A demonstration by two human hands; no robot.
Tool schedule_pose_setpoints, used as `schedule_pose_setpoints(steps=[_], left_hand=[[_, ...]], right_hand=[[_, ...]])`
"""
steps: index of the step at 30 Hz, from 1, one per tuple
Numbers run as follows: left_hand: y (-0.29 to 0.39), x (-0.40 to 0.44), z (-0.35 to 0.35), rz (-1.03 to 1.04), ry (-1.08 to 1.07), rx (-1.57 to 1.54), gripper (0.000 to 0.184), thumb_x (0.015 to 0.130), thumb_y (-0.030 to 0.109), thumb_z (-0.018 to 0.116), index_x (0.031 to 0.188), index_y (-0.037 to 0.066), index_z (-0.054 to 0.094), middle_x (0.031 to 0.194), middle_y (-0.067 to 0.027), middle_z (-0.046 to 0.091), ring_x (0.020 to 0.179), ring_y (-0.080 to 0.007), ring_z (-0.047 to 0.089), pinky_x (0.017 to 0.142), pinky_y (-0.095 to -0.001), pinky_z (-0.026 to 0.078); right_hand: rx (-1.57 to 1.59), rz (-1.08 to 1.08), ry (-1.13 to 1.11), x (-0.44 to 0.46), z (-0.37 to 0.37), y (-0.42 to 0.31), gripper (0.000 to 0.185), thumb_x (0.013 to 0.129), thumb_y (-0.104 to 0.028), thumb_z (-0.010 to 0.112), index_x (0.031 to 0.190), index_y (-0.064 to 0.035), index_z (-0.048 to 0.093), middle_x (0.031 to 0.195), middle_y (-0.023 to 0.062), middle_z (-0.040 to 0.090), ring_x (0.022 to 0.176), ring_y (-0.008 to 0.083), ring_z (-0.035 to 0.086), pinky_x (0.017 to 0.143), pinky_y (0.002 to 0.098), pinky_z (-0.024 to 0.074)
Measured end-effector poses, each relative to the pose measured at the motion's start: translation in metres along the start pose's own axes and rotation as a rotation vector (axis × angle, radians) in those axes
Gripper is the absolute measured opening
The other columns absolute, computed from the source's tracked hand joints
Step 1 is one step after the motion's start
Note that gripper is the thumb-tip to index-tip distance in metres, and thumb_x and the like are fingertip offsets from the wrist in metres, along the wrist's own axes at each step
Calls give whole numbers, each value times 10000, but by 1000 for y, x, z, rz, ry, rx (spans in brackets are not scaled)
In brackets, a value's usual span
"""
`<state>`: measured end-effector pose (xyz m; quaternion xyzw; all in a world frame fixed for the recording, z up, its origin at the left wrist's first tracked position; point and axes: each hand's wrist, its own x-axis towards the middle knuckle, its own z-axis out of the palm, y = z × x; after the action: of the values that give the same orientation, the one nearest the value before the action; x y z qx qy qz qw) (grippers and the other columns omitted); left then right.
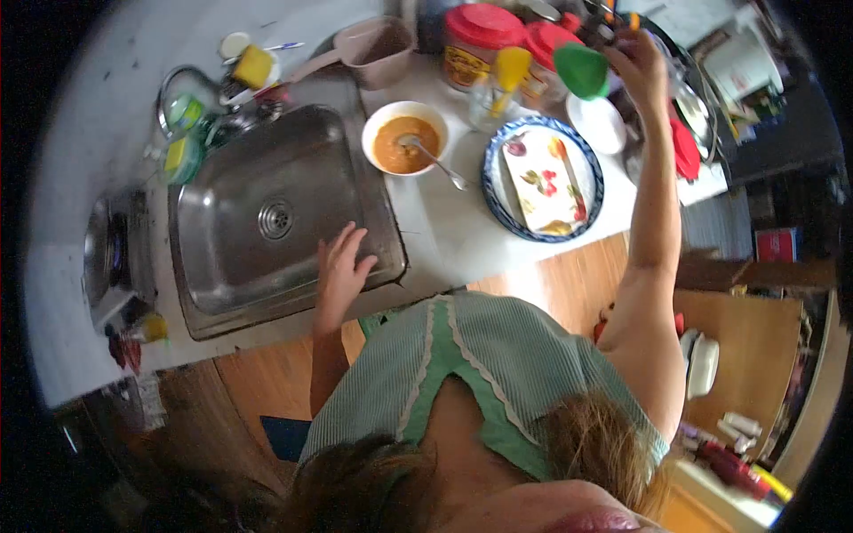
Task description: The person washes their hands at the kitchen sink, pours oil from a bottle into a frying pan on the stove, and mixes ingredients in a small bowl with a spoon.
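My left hand (342, 264) hovers at the front rim of the steel sink (267, 178). Its fingers are spread and it holds nothing. Stretched to the back right of the counter, my right hand (638, 67) has curled fingers among crowded kitchenware. A green utensil head or scoop (582, 71) is right beside its thumb. What those fingers grip is hidden. Nearby, a yellow utensil (512, 69) stands in a glass jar (487, 107). A white bowl (369, 147) holds orange-brown food with a metal spoon (444, 171) in it. A fruit-patterned rectangular dish (540, 182) sits on a blue-rimmed plate (490, 182).
Red-lidded tubs (484, 44) line the back of the counter. A beige dipper (378, 53) lies behind the sink. A yellow sponge (254, 67) and a green bottle (185, 111) are near the faucet (169, 89). A white bowl (597, 124) stands below my right wrist.
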<state>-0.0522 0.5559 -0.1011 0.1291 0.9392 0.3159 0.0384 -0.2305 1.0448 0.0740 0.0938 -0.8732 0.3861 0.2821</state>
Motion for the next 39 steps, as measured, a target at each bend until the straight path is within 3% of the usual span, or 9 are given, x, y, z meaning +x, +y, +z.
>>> schedule_pose_setpoints(steps=[5, 7, 11, 14, 17, 23, 25, 26, 39], left_hand=[[-9, -6, 1, -14, 4, 22, 493, 779, 181, 668, 1224, 43, 505, 1335, -154, 455, 1220, -334, 436, 1044, -477, 262], [-13, -10, 3, -26, -11, 3, 494, 779, 179, 669, 1224, 41, 504, 1333, -160, 457, 1217, -338, 439, 1045, -475, 262], [-23, -18, 6, -82, 35, -50, 478, 799, 187, 658, 1229, 51, 503, 1333, -162, 455, 1207, -327, 453, 1069, -550, 196], [-21, -25, -6, -114, 6, -47, 485, 806, 193, 655, 1241, 47, 495, 1339, -172, 448, 1225, -328, 436, 1073, -546, 192], [-41, -44, -1, -162, 68, 4, 480, 809, 196, 654, 1236, 43, 496, 1322, -178, 464, 1224, -330, 436, 1064, -544, 214], [-51, -69, -1, -207, 165, 111, 478, 792, 181, 665, 1211, 17, 504, 1258, -190, 507, 1180, -351, 462, 1001, -475, 327], [-55, -71, 6, -206, 195, 45, 484, 781, 174, 670, 1204, 7, 506, 1247, -197, 509, 1164, -361, 468, 976, -455, 353], [-57, -70, 10, -203, 202, 13, 486, 776, 171, 672, 1202, 6, 506, 1245, -200, 507, 1157, -366, 470, 965, -447, 363], [91, 28, 29, -124, 115, 86, 505, 743, 136, 687, 1198, 15, 504, 1221, -176, 467, 1090, -371, 476, 920, -431, 398]], right_hand=[[272, -126, 94, 6, 42, -57, 237, 800, 1, 648, 1018, 16, 556, 847, 67, 623, 751, 118, 593, 670, 242, 487], [-58, -384, 140, 26, 74, -65, 194, 815, 24, 619, 996, -3, 554, 862, 67, 624, 776, 130, 604, 681, 256, 493], [612, -86, -3, 34, 184, -147, 297, 732, 78, 622, 994, -19, 523, 865, 71, 590, 805, 156, 581, 720, 291, 483], [201, -197, -361, 21, 260, -162, 405, 659, 19, 640, 1032, -9, 485, 873, 220, 596, 867, 366, 604, 790, 415, 476], [409, -254, -308, 11, 282, -165, 360, 691, -22, 643, 1012, -13, 481, 852, 223, 601, 860, 382, 604, 775, 430, 474], [-50, -349, -78, 63, 160, -121, 367, 747, -45, 653, 1078, -35, 495, 797, 149, 638, 731, 251, 645, 670, 362, 518], [-57, -275, 38, 89, 99, -85, 363, 722, -48, 593, 1076, -78, 520, 874, 200, 641, 807, 369, 633, 681, 422, 513], [-73, -285, 120, 104, 66, -66, 319, 712, -5, 622, 1010, -35, 513, 681, 110, 569, 549, 178, 533, 506, 320, 445], [-794, 43, 247, 133, -153, 62, 406, 700, -101, 610, 1098, -128, 535, 796, 151, 624, 793, 338, 618, 694, 428, 478]])
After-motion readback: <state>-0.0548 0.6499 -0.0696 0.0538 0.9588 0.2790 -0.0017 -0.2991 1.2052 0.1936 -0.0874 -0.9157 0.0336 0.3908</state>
